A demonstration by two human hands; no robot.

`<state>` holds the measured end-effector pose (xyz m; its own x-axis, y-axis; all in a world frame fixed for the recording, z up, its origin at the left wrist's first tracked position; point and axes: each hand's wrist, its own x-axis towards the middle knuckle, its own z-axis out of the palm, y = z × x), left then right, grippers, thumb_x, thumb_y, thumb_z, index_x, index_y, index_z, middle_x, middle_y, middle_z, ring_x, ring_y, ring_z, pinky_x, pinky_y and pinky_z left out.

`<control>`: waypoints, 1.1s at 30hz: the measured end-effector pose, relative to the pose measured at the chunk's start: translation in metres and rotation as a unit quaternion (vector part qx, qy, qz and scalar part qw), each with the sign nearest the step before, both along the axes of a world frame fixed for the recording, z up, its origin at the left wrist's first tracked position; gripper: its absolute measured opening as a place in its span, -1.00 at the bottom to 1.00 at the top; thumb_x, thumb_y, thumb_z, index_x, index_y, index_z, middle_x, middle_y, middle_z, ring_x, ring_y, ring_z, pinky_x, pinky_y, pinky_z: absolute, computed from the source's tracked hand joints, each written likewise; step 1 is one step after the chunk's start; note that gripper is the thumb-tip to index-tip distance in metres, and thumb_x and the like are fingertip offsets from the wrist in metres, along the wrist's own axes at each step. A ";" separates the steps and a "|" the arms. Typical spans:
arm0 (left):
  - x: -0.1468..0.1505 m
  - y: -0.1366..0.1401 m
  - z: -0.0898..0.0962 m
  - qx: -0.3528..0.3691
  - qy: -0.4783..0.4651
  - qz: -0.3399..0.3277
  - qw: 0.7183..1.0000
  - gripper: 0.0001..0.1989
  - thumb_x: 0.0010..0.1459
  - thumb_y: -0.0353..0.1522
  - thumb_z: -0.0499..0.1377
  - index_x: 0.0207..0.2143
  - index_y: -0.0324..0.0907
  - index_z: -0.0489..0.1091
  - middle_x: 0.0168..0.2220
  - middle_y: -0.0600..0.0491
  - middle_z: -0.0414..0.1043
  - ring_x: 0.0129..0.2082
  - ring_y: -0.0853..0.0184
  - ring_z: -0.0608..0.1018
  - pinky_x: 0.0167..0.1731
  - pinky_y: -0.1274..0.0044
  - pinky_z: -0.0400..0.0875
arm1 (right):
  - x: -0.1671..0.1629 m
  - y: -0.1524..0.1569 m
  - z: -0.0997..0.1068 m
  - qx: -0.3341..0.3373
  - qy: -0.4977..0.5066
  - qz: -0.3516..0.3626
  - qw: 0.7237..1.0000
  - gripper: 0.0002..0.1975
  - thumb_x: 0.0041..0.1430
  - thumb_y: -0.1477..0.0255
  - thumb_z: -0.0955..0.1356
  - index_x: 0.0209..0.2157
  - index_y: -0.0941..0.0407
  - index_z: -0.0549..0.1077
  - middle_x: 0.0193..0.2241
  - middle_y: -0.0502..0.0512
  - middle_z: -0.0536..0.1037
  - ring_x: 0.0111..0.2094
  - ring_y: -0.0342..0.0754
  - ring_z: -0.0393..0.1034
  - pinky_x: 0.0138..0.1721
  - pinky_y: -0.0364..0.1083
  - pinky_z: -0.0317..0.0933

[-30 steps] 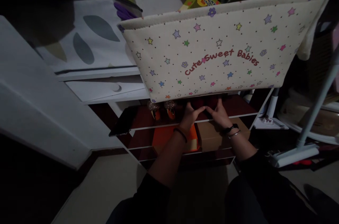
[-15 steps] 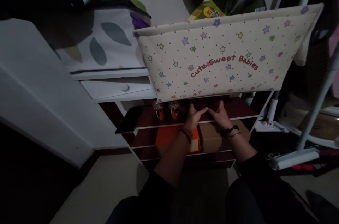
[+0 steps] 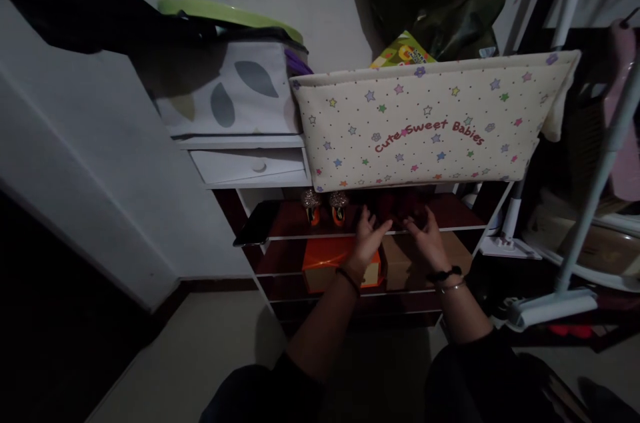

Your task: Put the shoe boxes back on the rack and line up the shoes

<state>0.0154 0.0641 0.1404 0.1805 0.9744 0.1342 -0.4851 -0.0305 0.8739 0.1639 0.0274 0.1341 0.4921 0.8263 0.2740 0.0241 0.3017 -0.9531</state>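
Observation:
My left hand (image 3: 369, 238) is at the front edge of the upper dark red shelf (image 3: 290, 223), fingers apart and holding nothing. My right hand (image 3: 426, 241) faces it across a gap, its fingers spread too. Just behind both hands are dark red items (image 3: 393, 202), possibly shoes, too dim to make out. Left of them stands a pair of shoes with glittery toes (image 3: 310, 198) and orange insides. Below my left hand, an orange box (image 3: 325, 253) lies on the lower shelf next to a brown cardboard box (image 3: 450, 250).
A cream fabric bin (image 3: 425, 156) printed with stars overhangs the shelf. To the left are a white drawer (image 3: 240, 166), a leaf-patterned box (image 3: 250, 86) and a dark flat object (image 3: 257, 223). A broom-like tool (image 3: 555, 306) leans at the right.
My hands have drawn apart and back from the dark red items, with fingers spreading. The view has shifted, so the shelf unit appears slightly lower and farther right at its left side.

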 end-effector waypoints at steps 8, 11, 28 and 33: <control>-0.062 -0.094 -0.042 -0.037 -0.087 0.025 0.995 -0.19 0.02 -0.27 0.52 0.30 -0.02 0.32 -0.01 0.05 0.46 -0.06 0.40 0.56 0.03 0.50 0.45 | -0.068 -0.085 -0.028 0.022 0.337 0.052 0.940 -0.38 -0.03 0.33 0.61 0.07 -0.02 0.43 -0.07 0.02 0.56 -0.13 -0.09 0.53 -0.02 -0.03 0.46; -0.076 -0.114 -0.032 -0.067 -0.145 -0.005 0.987 -0.16 -0.01 -0.32 0.52 0.32 0.02 0.34 -0.38 0.22 0.28 -0.43 0.56 0.36 -0.34 0.65 0.33 | -0.091 -0.100 -0.016 0.001 0.409 0.158 0.899 -0.47 -0.08 0.42 0.62 -0.03 0.03 0.52 -0.40 -0.09 0.44 -0.44 -0.23 0.32 -0.39 -0.23 0.32; -0.150 -0.211 -0.032 0.196 -0.121 -0.124 0.965 0.27 0.14 -0.45 0.38 0.46 0.43 -0.51 -0.60 0.32 -0.06 -0.64 0.51 0.02 -0.58 0.71 0.19 | -0.090 -0.208 -0.007 0.137 0.273 0.391 0.868 -0.09 0.14 0.41 0.53 0.34 -0.59 0.17 -0.59 -0.20 -0.14 -0.59 -0.21 -0.28 -0.55 -0.24 -0.13; -0.147 -0.208 -0.037 0.195 -0.133 -0.116 0.965 0.23 0.17 -0.39 0.38 0.48 0.36 -0.50 -0.59 0.31 -0.06 -0.63 0.51 0.04 -0.57 0.71 0.22 | -0.088 -0.206 -0.006 0.141 0.271 0.391 0.868 -0.12 0.15 0.41 0.54 0.31 -0.62 0.19 -0.59 -0.20 -0.14 -0.60 -0.22 -0.28 -0.56 -0.25 -0.15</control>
